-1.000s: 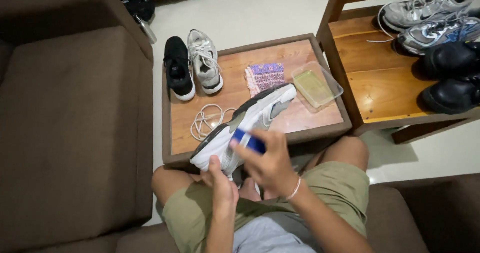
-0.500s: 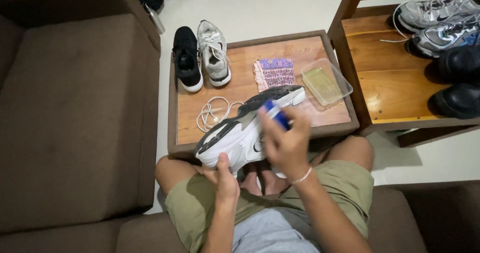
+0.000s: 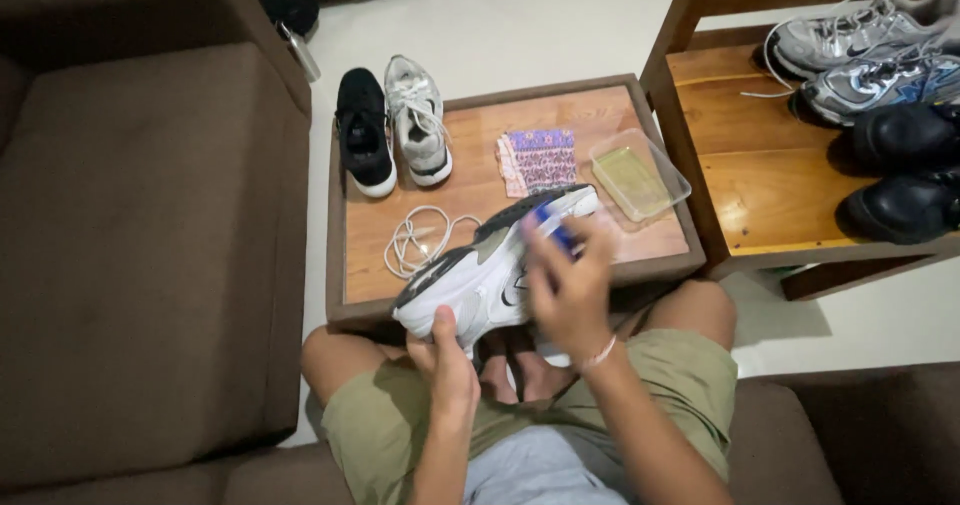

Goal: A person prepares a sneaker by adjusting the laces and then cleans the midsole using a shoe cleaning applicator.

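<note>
I sit on a brown sofa with a white sneaker (image 3: 470, 283) held sideways over my knees, its dark sole facing up and away. My left hand (image 3: 445, 358) grips the sneaker's heel from below. Against the shoe's side near the toe, my right hand (image 3: 568, 290) holds a small blue brush (image 3: 553, 225); it is blurred. A white shoelace (image 3: 415, 240) lies coiled on the low wooden table (image 3: 470, 170) just beyond the shoe.
On the table stand a black sneaker (image 3: 362, 132), a grey sneaker (image 3: 415, 120), a patterned cloth (image 3: 537, 160) and a clear plastic tub (image 3: 637, 175) of yellowish liquid. A wooden bench (image 3: 765, 155) at right carries grey sneakers (image 3: 860, 50) and black shoes (image 3: 900, 175). The sofa seat (image 3: 140, 235) fills the left.
My right hand has carried the blue brush from the sneaker's heel end along its side to the toe end. The left hand keeps its grip on the heel.
</note>
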